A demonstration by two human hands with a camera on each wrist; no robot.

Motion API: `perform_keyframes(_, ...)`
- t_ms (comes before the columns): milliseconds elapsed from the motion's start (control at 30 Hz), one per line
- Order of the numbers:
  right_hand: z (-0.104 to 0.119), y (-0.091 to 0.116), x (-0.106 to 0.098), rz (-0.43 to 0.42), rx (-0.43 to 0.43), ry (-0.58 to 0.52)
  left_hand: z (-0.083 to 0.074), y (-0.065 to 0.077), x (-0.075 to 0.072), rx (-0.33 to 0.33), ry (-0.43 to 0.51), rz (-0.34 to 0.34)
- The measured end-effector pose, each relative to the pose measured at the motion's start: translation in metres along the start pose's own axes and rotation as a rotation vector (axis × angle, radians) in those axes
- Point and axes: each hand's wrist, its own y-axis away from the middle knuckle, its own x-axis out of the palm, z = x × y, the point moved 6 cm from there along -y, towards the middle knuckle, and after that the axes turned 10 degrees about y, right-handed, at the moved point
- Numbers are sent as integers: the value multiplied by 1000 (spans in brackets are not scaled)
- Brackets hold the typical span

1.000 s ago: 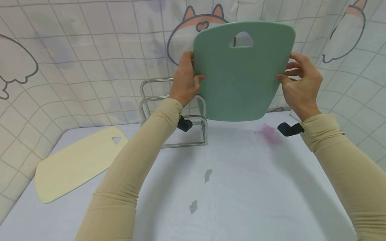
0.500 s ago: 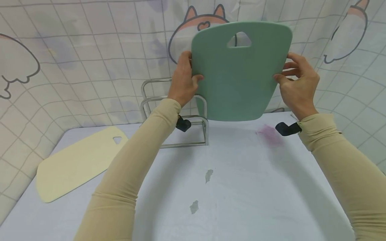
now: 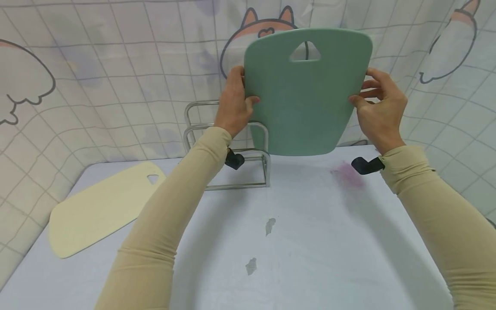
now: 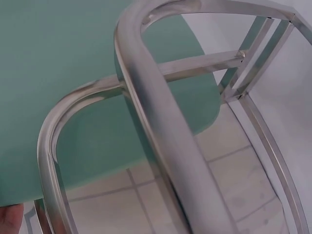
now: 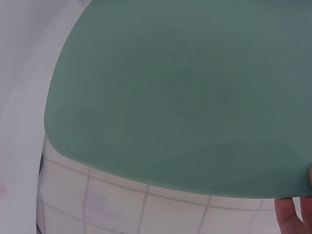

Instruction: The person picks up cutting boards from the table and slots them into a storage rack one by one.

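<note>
Green board point(image 3: 306, 99), held up roughly upright between a person's two hands, its slotted end at the top. The left hand point(image 3: 234, 103) grips the left edge, thumb on the near face; the right hand point(image 3: 381, 103) pinches the right edge the same way.

Below the left hand stands a metal rack point(image 3: 238, 186), at the back of a white tabletop point(image 3: 310, 224). The green board's lower left corner lies behind the rack's curved rails point(image 4: 158, 105); whether it touches them, or sits in a slot, I cannot tell. A cream board point(image 3: 102, 211) lies flat to the left, its slotted end towards the rack. Behind is a grid-patterned wall sheet point(image 3: 135, 77).

The step in hand looks like lining the green board up beside the rack. A move from here would seem to call for an even, two-sided grip and care that the lower corner does not catch on the rails.
</note>
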Motion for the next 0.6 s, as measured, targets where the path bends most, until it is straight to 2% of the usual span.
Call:
perform_keyframes(200, 0, -2, 3, -15, -20, -44, 0, 1, -3, 1, 2, 2)
perform_keyframes(433, 0, -2, 8, 3, -17, -2, 1, 2, -7, 13, -3, 8)
perform_keyframes(600, 5, -1, 10, 17, -14, -20, 3, 2, -9, 10, -9, 5)
